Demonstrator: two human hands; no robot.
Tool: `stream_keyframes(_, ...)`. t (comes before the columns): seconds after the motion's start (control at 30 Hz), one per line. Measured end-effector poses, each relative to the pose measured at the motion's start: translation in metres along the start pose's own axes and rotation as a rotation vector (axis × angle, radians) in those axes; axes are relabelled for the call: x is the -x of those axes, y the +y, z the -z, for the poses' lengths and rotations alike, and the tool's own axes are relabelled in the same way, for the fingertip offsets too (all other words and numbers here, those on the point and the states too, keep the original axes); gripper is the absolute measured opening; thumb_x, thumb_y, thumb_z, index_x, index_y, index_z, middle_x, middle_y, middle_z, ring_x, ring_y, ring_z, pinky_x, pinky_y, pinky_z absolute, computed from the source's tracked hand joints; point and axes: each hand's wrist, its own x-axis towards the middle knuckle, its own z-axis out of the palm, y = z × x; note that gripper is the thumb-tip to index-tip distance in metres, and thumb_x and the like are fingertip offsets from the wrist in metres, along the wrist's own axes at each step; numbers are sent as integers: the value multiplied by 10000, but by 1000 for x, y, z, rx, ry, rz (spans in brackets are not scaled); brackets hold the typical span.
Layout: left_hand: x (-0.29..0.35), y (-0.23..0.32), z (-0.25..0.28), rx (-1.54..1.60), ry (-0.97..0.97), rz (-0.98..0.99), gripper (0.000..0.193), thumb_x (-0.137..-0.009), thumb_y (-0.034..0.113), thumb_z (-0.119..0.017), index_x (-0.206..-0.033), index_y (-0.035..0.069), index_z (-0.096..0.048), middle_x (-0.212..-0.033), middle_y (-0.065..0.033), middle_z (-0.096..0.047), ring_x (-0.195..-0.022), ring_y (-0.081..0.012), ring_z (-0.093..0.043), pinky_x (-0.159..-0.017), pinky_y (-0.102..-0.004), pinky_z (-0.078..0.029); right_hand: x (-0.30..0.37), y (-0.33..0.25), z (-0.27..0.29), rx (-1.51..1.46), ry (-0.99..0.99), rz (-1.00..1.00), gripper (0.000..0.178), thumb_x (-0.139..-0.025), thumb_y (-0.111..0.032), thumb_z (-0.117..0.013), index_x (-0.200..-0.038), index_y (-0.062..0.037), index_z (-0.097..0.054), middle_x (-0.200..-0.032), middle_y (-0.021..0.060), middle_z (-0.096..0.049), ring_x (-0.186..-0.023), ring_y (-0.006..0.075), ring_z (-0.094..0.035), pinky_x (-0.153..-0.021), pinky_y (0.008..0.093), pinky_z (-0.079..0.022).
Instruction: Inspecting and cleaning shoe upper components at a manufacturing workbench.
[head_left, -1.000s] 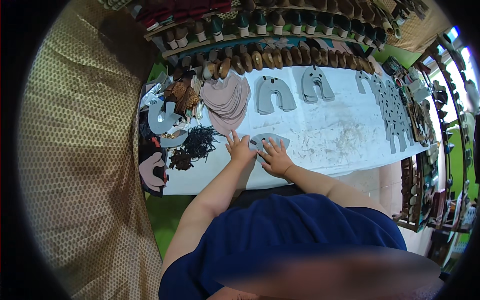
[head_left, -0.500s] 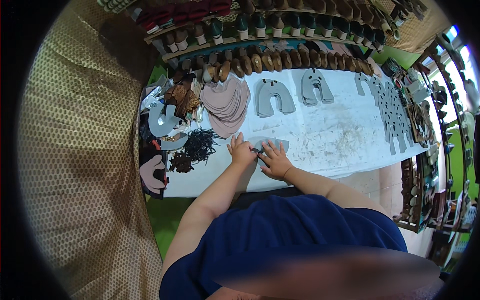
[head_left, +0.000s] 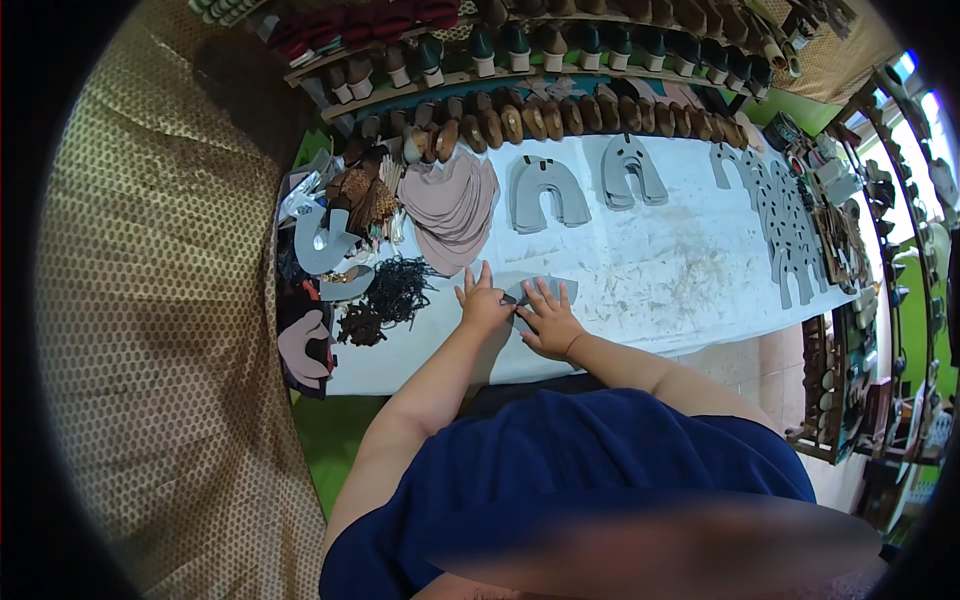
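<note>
A grey curved cut piece (head_left: 568, 289), looking like a shoe upper, lies on the white-covered table in front of me, partly hidden under my fingers. My left hand (head_left: 484, 308) rests at its left end, thumb side pinching a short black strip (head_left: 508, 299) while the other fingers stretch upward. Flat on the piece, my right hand (head_left: 551, 322) has its fingers spread, and its thumb side comes close to the strip. The exact grip on the strip is too small to make out fully.
A tangle of black strips (head_left: 398, 290) lies left of my hands. Beyond are stacked pinkish pieces (head_left: 452, 215) and two stacks of grey U-shaped pieces (head_left: 530, 200). More grey pieces with black strips (head_left: 785, 215) lie at right. Shoe lasts (head_left: 550, 122) line the back; a shoe rack (head_left: 850, 370) stands right.
Both hands stay in almost the same place on the grey piece. The left hand's raised fingers have shifted slightly upward and apart.
</note>
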Motion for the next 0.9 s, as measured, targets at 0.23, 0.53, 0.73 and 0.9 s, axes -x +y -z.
stream_keyframes(0.23, 10, -1, -4, -19, 59, -106, 207, -709, 322, -777, -760, 123, -751, -1613, -152, -231, -1480, -458, -85, -1124, -684, -100, -4, -1, 3, -13, -1, -11, 515, -939, -453, -501, -1348, -150, -579, -1617, 167, -166, -1497, 395, -98, -1139, 676, -99)
stream_keyframes(0.53, 15, -13, -6, 27, 59, -144, 122, -709, 211, -692, -764, 122, -755, -1626, -187, -157, -1471, -511, -47, -1132, -665, -119, 5, 8, -6, -165, 180, 59, 260, -888, -331, -611, -984, -103, -693, -1563, 164, -297, -1475, 398, -181, -1138, 674, -127)
stream_keyframes(0.73, 10, -14, 4, 18, 106, -313, 79, -722, 134, -684, -737, 157, -757, -1620, -174, -194, -1464, -514, -104, -1136, -647, -147, 4, 11, -11, -180, 263, 53, 186, -848, -254, -624, -867, -87, -703, -1542, 177, -332, -1457, 400, -232, -1127, 683, -155)
stream_keyframes(0.9, 7, -5, 12, -138, 93, -438, 43, -708, 166, -733, -730, 192, -758, -1598, -170, -260, -1469, -480, -137, -1150, -613, -164, 5, 9, -3, -168, 244, 44, 169, -840, -229, -615, -844, -83, -699, -1535, 184, -341, -1452, 400, -246, -1125, 684, -158)
